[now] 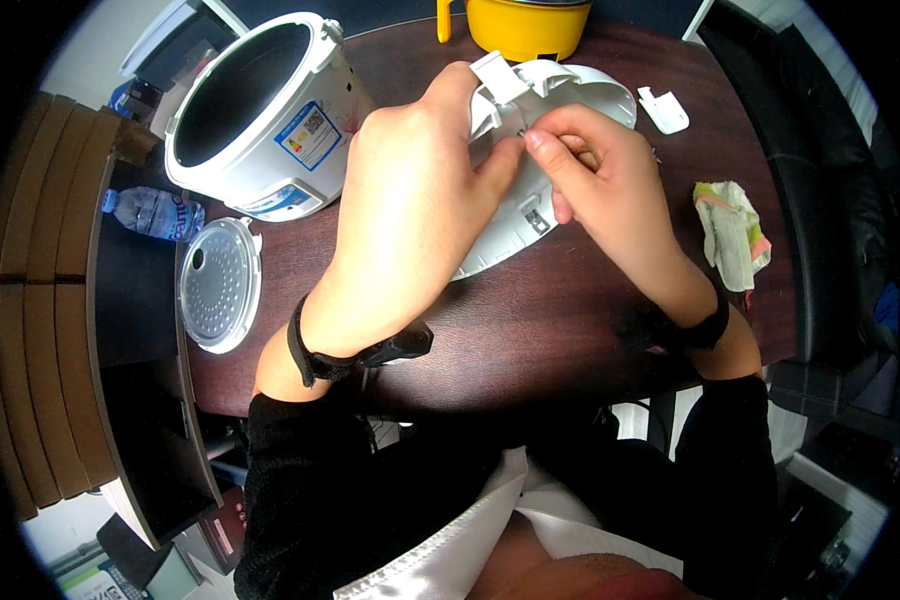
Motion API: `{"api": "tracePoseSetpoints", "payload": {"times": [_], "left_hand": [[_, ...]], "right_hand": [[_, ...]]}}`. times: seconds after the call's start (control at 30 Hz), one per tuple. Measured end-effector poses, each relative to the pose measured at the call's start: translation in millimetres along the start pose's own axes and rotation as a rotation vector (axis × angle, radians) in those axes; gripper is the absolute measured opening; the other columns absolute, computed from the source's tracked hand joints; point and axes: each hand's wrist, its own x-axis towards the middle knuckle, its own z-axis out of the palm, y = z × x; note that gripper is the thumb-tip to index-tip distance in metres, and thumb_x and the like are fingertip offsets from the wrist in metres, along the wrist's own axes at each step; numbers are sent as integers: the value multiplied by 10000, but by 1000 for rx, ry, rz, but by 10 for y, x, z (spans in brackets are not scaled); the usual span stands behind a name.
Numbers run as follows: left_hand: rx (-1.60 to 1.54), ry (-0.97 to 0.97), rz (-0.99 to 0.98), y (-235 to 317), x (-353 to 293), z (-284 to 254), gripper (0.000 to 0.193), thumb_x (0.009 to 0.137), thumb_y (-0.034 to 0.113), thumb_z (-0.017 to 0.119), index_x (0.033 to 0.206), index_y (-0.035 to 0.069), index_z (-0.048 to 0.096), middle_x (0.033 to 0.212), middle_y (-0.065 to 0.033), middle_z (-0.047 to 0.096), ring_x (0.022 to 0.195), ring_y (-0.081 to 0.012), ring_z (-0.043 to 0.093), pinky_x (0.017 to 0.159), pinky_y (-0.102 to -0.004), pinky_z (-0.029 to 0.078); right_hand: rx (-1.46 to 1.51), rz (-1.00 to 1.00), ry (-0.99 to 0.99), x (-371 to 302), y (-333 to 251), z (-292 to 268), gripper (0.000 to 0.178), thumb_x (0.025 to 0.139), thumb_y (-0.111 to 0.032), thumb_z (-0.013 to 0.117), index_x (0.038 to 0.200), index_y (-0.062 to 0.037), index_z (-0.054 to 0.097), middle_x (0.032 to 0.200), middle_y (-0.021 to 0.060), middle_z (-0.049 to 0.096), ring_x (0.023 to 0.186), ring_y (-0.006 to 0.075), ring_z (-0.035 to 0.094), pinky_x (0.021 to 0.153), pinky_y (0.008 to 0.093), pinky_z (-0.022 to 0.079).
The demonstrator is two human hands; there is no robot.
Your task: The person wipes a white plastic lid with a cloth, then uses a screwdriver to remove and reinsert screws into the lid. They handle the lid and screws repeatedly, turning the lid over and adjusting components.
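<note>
A white plastic lid shell (510, 238), apparently from a rice cooker, lies hollow side up on the dark table (490, 345). My left hand (400, 200) grips its left rim, thumb pointing inward; the other fingers are mostly hidden behind the shell. Over the shell's inside, my right hand (615, 175) is closed in a pinch, its fingertips close to the left thumb. Whatever sits between those fingertips is too small to make out. A white latch-like part (498, 78) sticks up at the shell's far edge.
The white rice cooker body (255, 180) stands at back left, a perforated inner lid (218, 285) near it. Behind the shell is a yellow pot (525, 30). On the right lie a small white plastic piece (666, 110) and a crumpled cloth (732, 235). A water bottle (158, 213) lies far left.
</note>
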Motion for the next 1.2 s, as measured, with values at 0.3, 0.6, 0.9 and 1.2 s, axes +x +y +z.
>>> {"api": "tracePoseSetpoints", "payload": {"times": [0.3,0.6,0.9,1.2], "left_hand": [[-19,2,16,11,12,7,242,793,111,707,934,-32,572,616,-195,623,609,-310,679,549,-350,547],[-13,9,28,-14,7,19,240,805,113,703,938,-38,572,628,-197,629,602,-301,682,535,-341,548],[3,18,31,-11,7,6,222,812,104,694,917,-44,567,621,-199,625,599,-299,682,529,-337,545],[-18,17,19,45,-7,-2,188,802,94,648,842,-50,534,582,-217,584,571,-355,648,514,-382,516]], "right_hand": [[-1,18,-12,-4,-2,-29,136,915,-143,605,946,-11,599,619,53,580,444,119,525,433,246,406],[-511,-557,157,16,38,-13,125,838,-78,658,936,-56,582,824,122,613,694,313,633,584,387,495],[-592,-583,191,3,47,14,131,813,-86,680,882,-69,570,774,92,598,648,289,622,556,372,493],[-752,-609,239,-24,49,48,129,828,-126,647,792,-78,533,710,73,576,561,283,602,492,364,491]]}}
